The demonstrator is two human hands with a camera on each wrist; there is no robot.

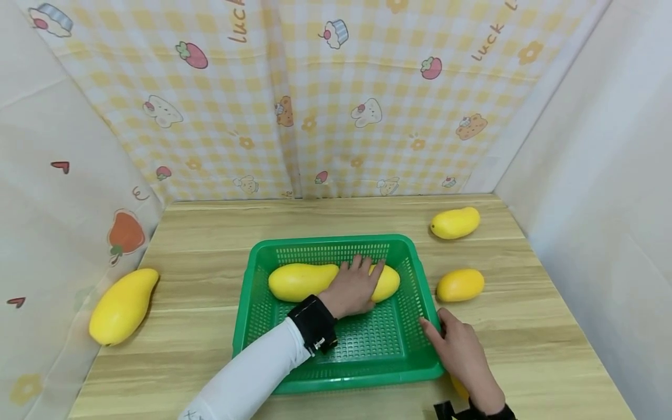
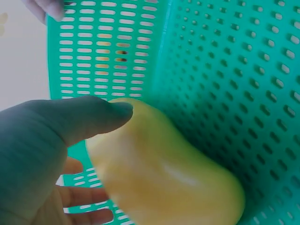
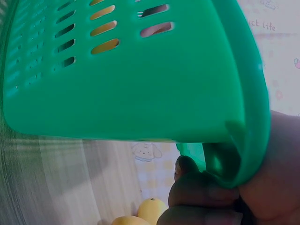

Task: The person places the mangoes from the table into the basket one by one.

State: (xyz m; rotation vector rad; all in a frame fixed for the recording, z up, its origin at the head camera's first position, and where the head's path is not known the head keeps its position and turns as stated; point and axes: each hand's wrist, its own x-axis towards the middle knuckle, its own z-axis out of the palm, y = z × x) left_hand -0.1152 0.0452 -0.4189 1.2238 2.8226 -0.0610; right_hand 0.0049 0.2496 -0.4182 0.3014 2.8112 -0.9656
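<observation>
A green plastic basket (image 1: 364, 382) with slotted walls stands on the table. Inside lies a large yellow mango (image 1: 301, 282), narrower toward the right. My left hand (image 1: 352, 289) reaches in and holds a second mango (image 1: 387, 283) beside it, its middle hidden under the fingers. In the left wrist view the thumb lies over the narrow end of this held mango (image 2: 164, 173), with fingers around its far side. My right hand (image 1: 462, 349) grips the basket's right rim; the right wrist view shows fingers (image 3: 201, 190) curled at that rim.
Right of the basket lie an orange-yellow mango (image 1: 460, 285) and, farther back, another yellow mango (image 1: 455, 223). Part of one more yellow fruit (image 1: 459, 387) shows beneath my right hand. A large mango (image 1: 123, 307) lies at the table's left edge. Cloth walls (image 1: 325, 146) enclose the table.
</observation>
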